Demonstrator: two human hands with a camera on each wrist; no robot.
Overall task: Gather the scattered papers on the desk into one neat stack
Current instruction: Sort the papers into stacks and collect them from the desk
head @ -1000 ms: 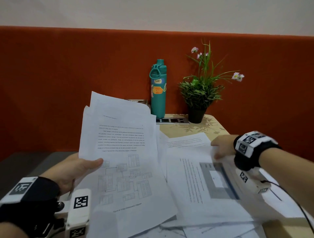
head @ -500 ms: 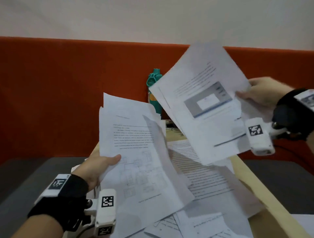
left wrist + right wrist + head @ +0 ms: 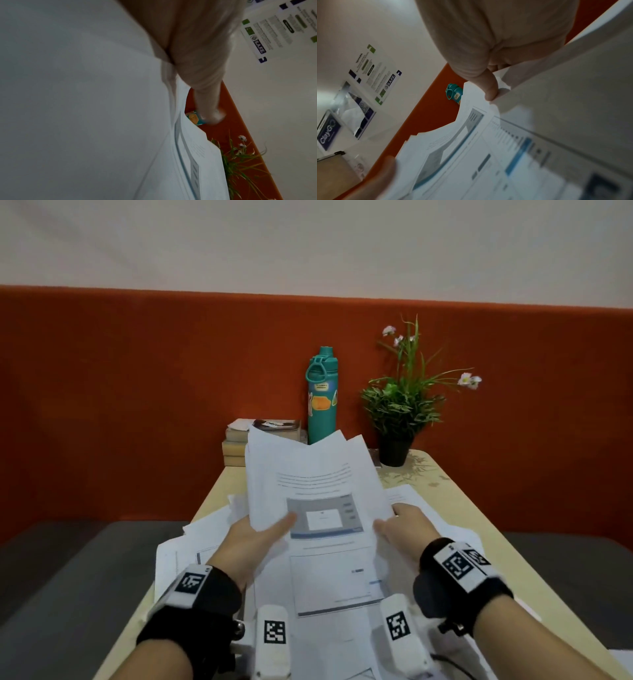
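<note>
A bundle of printed papers is held tilted up above the desk, its top sheet showing a grey and blue figure. My left hand grips the bundle's lower left edge with the thumb on top. My right hand pinches its lower right edge. More loose sheets lie spread on the desk under my hands, some reaching out to the right. In the left wrist view my thumb lies over the papers. In the right wrist view a finger presses the sheet edges.
At the back of the pale wooden desk stand a teal bottle, a potted plant and a pile of books, against an orange partition. The desk's left and right edges drop to grey floor.
My right hand brought its raised sheets down from the upper right onto the left hand's sheets. Both hands now hold one bundle at the centre.
</note>
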